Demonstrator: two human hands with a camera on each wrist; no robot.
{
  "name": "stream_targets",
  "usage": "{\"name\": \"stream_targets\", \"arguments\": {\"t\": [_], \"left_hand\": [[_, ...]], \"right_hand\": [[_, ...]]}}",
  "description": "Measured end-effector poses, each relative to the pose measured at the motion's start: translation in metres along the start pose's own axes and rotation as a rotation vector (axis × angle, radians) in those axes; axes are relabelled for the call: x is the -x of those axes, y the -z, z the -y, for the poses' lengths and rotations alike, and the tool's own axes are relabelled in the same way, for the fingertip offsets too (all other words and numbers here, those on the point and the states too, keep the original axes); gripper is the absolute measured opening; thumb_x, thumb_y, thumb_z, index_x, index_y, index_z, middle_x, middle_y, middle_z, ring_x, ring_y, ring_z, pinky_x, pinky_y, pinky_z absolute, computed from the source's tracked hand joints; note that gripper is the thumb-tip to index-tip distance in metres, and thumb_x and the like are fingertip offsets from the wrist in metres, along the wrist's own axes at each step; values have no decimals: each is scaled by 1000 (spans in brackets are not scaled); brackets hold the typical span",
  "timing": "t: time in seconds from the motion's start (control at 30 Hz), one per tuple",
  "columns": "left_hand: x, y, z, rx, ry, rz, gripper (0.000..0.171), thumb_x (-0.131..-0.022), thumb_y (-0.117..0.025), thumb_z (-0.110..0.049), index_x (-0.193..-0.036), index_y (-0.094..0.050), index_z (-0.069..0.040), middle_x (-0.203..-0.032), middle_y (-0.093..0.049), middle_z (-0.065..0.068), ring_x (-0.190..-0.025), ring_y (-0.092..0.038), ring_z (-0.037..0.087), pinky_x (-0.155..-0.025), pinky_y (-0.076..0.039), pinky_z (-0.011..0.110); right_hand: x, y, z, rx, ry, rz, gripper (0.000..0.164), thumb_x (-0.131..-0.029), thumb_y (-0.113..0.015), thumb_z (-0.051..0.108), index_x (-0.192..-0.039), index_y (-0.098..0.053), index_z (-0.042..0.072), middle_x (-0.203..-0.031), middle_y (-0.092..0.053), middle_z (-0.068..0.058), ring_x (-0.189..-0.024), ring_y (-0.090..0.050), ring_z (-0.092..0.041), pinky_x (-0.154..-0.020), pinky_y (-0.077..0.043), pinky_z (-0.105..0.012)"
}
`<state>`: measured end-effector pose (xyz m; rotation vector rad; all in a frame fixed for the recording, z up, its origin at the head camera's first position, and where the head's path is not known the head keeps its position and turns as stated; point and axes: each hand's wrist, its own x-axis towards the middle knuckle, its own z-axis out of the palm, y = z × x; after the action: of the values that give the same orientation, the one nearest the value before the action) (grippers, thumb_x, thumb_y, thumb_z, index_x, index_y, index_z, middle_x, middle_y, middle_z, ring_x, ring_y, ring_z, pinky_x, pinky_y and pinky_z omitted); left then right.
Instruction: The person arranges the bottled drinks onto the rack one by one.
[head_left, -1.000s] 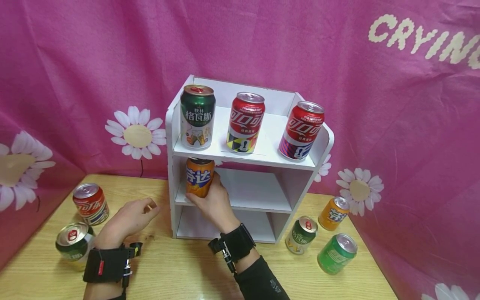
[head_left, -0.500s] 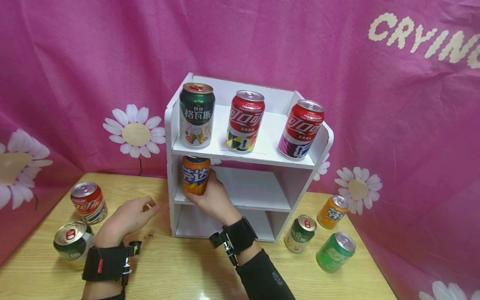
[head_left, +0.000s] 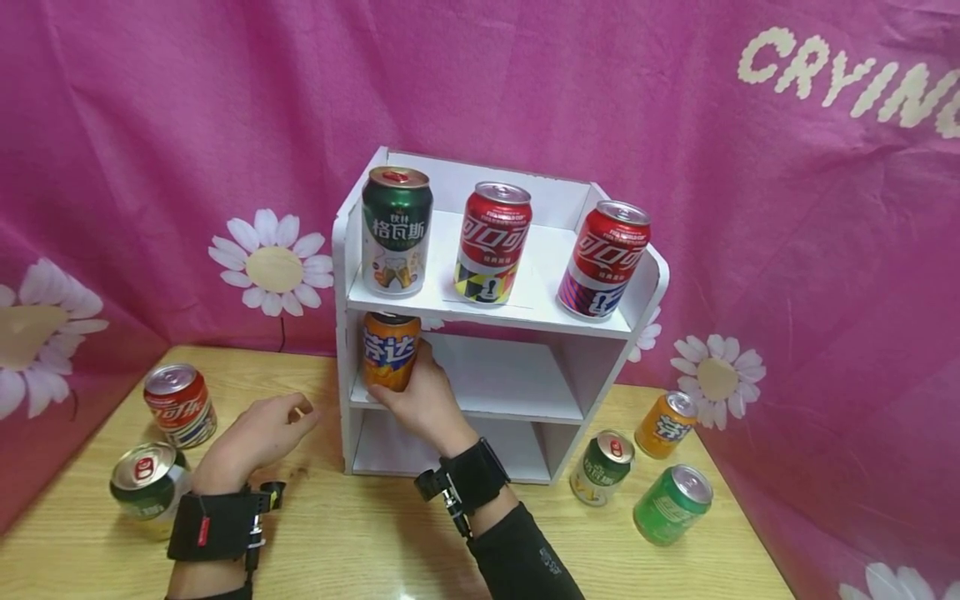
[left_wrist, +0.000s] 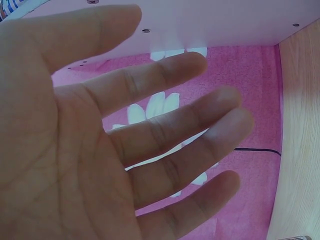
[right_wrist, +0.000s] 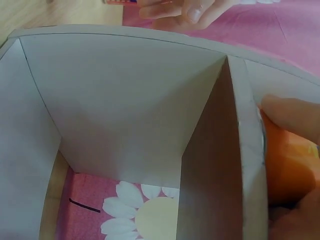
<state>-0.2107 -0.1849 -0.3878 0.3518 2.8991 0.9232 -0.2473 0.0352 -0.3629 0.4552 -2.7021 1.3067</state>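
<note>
My right hand grips an orange soda can at the left end of the white shelf's middle tier. The can stands upright, and in the right wrist view the orange can shows behind the shelf board's edge with the thumb across it. My left hand hovers left of the shelf, its fingers relaxed and holding nothing; in the left wrist view the palm faces the camera with fingers spread. Nearest to that hand are a red cola can and a green-and-white can on the table.
On the top tier of the white shelf stand a tall green-and-white can and two red cola cans. Right of it, on the wooden table, are a small green-and-white can, an orange can and a green can.
My right hand has moved the orange soda can slightly left, closer to the shelf's left side wall. The left hand stays about where it was.
</note>
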Motion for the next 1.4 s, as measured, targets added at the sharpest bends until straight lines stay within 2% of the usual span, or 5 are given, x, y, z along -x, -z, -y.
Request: {"name": "stream_targets", "arguments": {"t": [0.6, 0.83, 1.07, 1.23, 1.4], "left_hand": [[-1, -4, -7, -4, -33, 7, 31, -96, -53, -23, -107, -59, 5, -97, -63, 19, -92, -59, 36, -76, -49, 49], [5, -9, -9, -22, -69, 8, 37, -96, -54, -24, -114, -58, 8, -102, -64, 20, -96, -59, 36, -79, -48, 50], [18, -18, -12, -55, -97, -5, 43, -95, -56, -24, -121, -55, 10, -110, -59, 26, -103, -56, 42, -83, -47, 53], [33, -26, -9, -133, -135, -178, 31, -91, -62, -22, -112, -63, 0, -104, -61, 17, -94, -60, 34, -74, -50, 49], [50, -25, 10, -187, -274, -519, 17, -78, -73, -11, -93, -67, -6, -91, -64, 9, -85, -61, 31, -68, -49, 48]], "right_hand": [[12, 21, -8, 50, 101, 21, 75, -84, -72, 31, -142, -32, 6, -136, -46, -11, -122, -47, -20, -102, -38, -36], [40, 47, -24, 249, 313, -136, 40, -84, -70, 23, -114, -61, -3, -124, -55, -19, -117, -50, -31, -98, -40, -42], [70, 70, -52, 178, 397, -296, 19, -81, -73, 10, -97, -67, 2, -97, -62, -6, -88, -60, -20, -76, -51, -32], [95, 83, -69, 148, 387, -230, 13, -82, -72, 9, -95, -67, 10, -88, -62, 5, -78, -58, -12, -67, -50, -27], [111, 81, -84, 96, 344, -29, 7, -88, -68, 15, -94, -66, 14, -87, -60, 11, -78, -56, -6, -66, -50, -25]]}}
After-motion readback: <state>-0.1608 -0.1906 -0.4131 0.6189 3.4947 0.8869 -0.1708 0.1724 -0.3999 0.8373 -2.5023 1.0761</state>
